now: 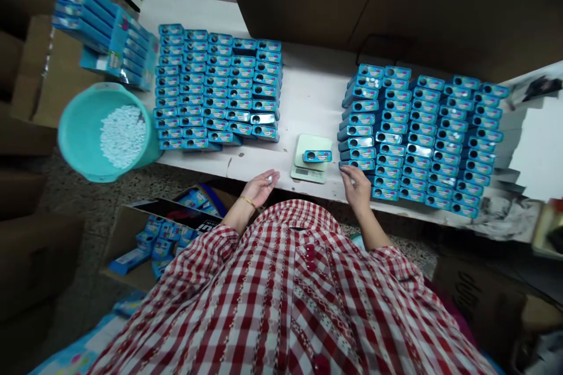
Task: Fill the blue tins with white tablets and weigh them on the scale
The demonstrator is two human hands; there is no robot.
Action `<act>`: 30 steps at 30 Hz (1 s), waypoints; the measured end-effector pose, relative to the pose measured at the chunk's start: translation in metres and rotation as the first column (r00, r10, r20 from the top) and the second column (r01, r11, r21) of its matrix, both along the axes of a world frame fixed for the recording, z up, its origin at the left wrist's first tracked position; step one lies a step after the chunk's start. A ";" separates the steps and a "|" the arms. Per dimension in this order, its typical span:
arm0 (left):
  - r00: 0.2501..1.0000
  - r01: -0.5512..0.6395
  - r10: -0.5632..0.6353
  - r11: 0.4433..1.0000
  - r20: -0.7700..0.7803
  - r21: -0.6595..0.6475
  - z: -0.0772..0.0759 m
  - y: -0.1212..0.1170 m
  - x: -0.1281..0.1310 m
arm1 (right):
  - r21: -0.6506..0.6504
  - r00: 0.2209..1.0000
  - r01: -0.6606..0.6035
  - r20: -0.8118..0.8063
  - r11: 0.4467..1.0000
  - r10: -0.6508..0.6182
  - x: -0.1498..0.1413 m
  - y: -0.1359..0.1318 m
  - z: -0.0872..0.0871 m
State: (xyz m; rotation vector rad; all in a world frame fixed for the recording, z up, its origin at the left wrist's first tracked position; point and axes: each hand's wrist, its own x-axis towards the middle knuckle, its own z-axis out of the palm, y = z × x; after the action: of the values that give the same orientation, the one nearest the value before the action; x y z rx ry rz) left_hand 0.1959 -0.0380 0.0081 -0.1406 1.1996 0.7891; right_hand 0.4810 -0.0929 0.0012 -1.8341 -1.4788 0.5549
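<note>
A blue box point(317, 156) with a dark round hole in its top rests on a small pale green weighing scale point(302, 170) near the table's front edge. My left hand point(259, 188) is left of the scale at the edge, palm partly up, its fingers curled around a small white piece point(270, 179). To the right of the scale, my right hand point(357, 188) has its fingertips at the front end of the nearest blue box point(357, 165) of the right-hand group. A pale speck shows between those fingers, too small to make out.
Blue boxes stand in rows left point(215, 88) and right point(422, 135) on the white table point(303, 91). A turquoise tub point(70, 129) of white pieces point(123, 136) is left. An open carton point(118, 240) of blue boxes sits below. Large brown cartons point(334, 0) line the back.
</note>
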 end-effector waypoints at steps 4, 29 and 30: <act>0.998 0.018 -0.019 1.000 -0.062 -0.003 -0.002 0.004 0.001 | -0.005 0.999 0.034 -0.026 0.999 -0.035 0.000 0.000 -0.002; 0.310 0.948 -0.341 0.187 -0.888 0.259 0.040 0.057 0.101 | 0.008 0.991 -0.121 0.063 0.993 0.120 0.005 0.014 0.000; 0.162 0.987 -0.274 0.047 -0.948 0.155 0.037 0.059 0.103 | 0.011 0.992 -0.110 0.062 0.994 0.109 0.007 0.009 0.000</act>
State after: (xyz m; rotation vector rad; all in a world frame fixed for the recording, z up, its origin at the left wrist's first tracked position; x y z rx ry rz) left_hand 0.2990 0.0213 0.0448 1.7938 1.2194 0.2660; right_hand 0.4884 -0.0836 0.0010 -1.7807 -1.6281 0.5438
